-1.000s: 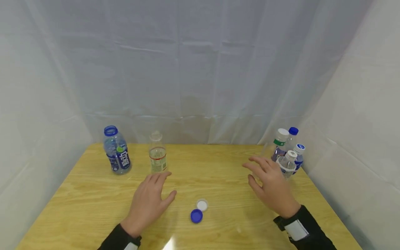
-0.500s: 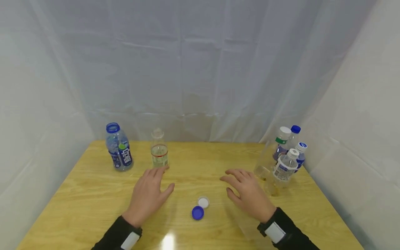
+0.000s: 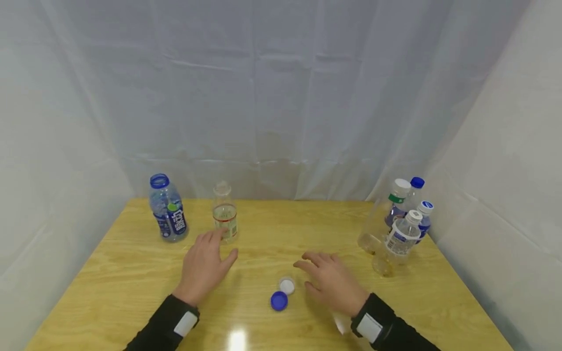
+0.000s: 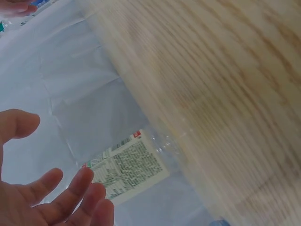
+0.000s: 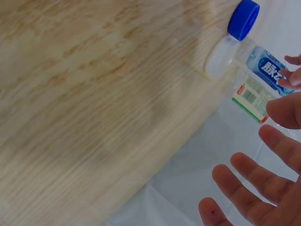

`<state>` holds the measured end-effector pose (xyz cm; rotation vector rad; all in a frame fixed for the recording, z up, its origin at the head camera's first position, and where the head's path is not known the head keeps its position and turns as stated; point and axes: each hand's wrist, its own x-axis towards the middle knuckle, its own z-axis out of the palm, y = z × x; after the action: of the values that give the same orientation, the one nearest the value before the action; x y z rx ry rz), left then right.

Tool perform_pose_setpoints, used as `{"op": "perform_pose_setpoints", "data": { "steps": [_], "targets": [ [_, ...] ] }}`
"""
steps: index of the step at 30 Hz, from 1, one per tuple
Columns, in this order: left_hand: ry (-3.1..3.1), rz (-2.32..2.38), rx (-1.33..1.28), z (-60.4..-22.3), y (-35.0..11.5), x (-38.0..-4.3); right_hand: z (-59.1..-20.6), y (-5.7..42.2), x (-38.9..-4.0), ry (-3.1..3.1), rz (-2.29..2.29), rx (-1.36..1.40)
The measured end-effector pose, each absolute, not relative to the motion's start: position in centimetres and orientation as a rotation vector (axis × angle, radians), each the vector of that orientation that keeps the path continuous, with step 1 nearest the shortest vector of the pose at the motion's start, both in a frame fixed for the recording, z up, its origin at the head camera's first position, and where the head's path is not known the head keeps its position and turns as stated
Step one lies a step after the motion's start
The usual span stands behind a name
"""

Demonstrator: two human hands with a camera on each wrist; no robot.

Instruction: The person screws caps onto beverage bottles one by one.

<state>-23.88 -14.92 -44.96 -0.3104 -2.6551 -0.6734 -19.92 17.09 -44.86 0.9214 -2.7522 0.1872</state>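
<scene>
My left hand (image 3: 204,268) reaches forward with fingers spread loosely, its fingertips overlapping the lower part of a clear bottle (image 3: 225,212) in the head view. That bottle stands upright and bears a pale label (image 4: 127,167) with red marks. My right hand (image 3: 335,282) hovers over the table at right of centre, fingers apart and holding nothing. Just left of its fingertips lie a white bottle cap (image 3: 287,286) and a blue bottle cap (image 3: 278,301), side by side. The right wrist view shows the blue cap large, near the top.
An uncapped blue-tinted bottle (image 3: 169,214) stands at the back left. Several capped bottles (image 3: 401,239) cluster at the right side. The wooden table (image 3: 294,229) ends at a white curtain (image 3: 281,122) behind, with more white sheeting on both sides.
My right hand has moved left and nearer, from the bottle cluster to beside the caps. My left hand has shifted slightly left. The caps and bottles stay in place.
</scene>
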Motion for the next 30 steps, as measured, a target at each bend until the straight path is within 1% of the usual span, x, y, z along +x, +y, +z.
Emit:
{"op": "perform_pose_setpoints", "data": {
  "steps": [6, 12, 23, 30],
  "targets": [
    [-2.594, -0.752, -0.206, -45.4, -15.2, -25.0, -45.5, 16.3, -19.9, -2.797, 0.147, 1.0],
    [-2.517, -0.8, -0.114, -45.6, -15.3, -26.3, -46.1, 15.6, -20.0, -2.823, 0.139, 1.02],
    [-2.457, -0.963, -0.085, -45.7, -14.6, -29.1, -46.1, 15.4, -20.0, -2.856, 0.128, 1.015],
    [-2.447, -1.0, -0.059, -45.9, -14.3, -30.3, -46.2, 15.4, -20.0, -2.865, 0.131, 1.032]
  ]
}}
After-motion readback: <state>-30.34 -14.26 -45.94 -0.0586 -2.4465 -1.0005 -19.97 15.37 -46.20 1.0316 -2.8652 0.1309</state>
